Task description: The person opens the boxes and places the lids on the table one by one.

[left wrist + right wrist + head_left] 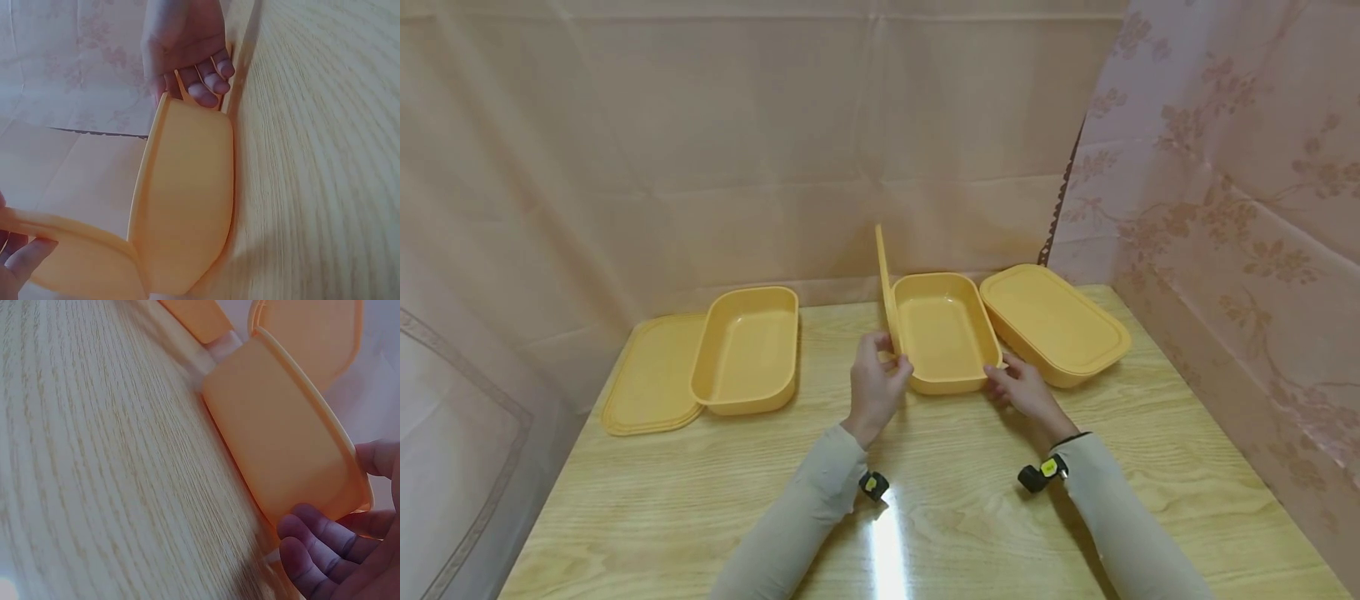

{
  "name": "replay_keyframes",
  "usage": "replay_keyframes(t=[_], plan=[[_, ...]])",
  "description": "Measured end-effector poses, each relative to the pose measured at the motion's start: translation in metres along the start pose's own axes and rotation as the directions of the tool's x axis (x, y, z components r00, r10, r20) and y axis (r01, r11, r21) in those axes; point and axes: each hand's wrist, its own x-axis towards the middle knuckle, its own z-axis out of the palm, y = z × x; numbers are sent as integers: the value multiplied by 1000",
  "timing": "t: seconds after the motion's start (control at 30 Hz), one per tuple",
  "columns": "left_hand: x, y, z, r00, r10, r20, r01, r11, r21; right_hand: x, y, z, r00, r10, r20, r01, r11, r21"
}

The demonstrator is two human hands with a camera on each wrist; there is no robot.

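Three yellow rectangular containers lie on a wooden table. The middle container is open. Its lid stands on edge along the container's left side, and my left hand pinches the lid's near end. In the left wrist view, the lid runs past my left fingers beside the container wall. My right hand grips the container's near right corner, thumb on the rim and fingers against its wall.
A closed container sits just right of the middle one, touching or nearly so. At the left, another open container rests partly on its flat lid. Curtains hang along the back and right table edges.
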Motion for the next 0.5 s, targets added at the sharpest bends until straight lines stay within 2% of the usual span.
replay_keyframes(t=[0.17,0.5], plan=[[0,-2,-2,999,-37,-40,36,999,-12,3,0,0,998,68,-6,-68,996,-51],[-2,-5,-4,997,-65,-36,63,997,-48,6,1,-1,996,83,14,-83,996,-29]])
